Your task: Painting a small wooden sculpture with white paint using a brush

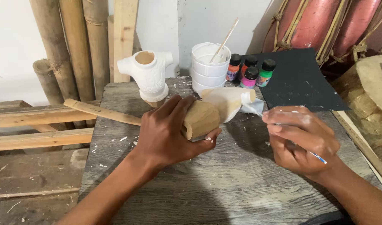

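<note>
The left hand (168,133) wraps around a wooden figure (212,113); the right hand (301,139) pinches a paintbrush (318,157) beside it, paint bottles (250,71) behind.

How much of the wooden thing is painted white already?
Done: the far end is white, like the torso behind. In hand: left hand grips the carving; right hand works a brush there. Left: the bare near end.
</note>
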